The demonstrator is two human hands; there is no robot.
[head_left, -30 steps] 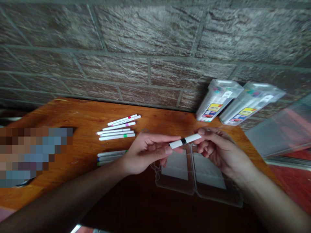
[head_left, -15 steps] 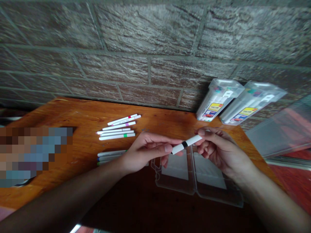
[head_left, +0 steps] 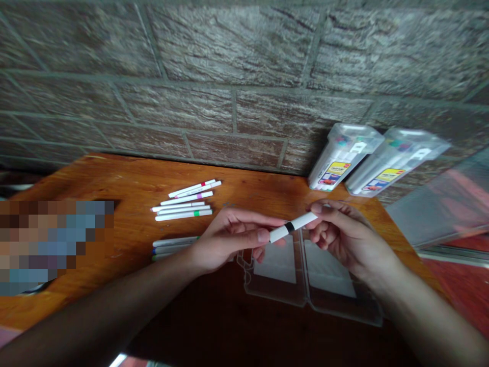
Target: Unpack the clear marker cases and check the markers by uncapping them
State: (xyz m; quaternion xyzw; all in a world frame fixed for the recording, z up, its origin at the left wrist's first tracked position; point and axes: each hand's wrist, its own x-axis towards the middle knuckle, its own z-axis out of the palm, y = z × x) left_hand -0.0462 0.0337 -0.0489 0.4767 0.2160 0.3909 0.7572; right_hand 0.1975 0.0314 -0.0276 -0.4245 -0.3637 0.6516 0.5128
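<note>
Between my two hands I hold a white marker (head_left: 301, 221) with a black band, tilted up toward the right. My left hand (head_left: 225, 238) pinches its lower left end between thumb and fingers. At the upper right end, my right hand (head_left: 340, 232) grips it with thumb and forefinger, the other fingers curled. Beneath the hands an opened clear plastic case (head_left: 305, 300) lies on the wooden table (head_left: 126, 178), with white sheets visible in both halves. Several white markers (head_left: 185, 210) with coloured bands lie left of my left hand. Nearer me, more markers (head_left: 171, 244) are partly hidden by that hand.
Two clear cases (head_left: 336, 168) filled with markers stand upright at the back right, against the stone-block wall (head_left: 237, 112). A pixelated patch covers something at the left of the table. A translucent panel (head_left: 446, 204) stands beyond the right edge.
</note>
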